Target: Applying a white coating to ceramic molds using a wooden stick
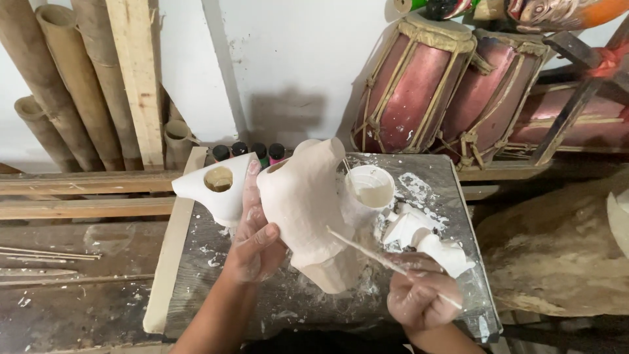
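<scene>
White mask (pixel 308 210) looks light, brittle; left hand (pixel 252 246) fingers wrapped on its edge; right hand (pixel 419 298) pinching thin stick (pixel 367 252).

- plain white wall (pixel 288 59) at the back
- bamboo poles (pixel 65 85) and a plank leaning left
- reddish rope-laced drums (pixel 419 85) stacked right
- paint-splattered grey worktable (pixel 452 196), rough wooden beams (pixel 78 193) alongside

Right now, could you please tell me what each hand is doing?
Left hand: closed on the white mask-like form, holding it up over the board.
Right hand: closed on a thin stick.
</scene>
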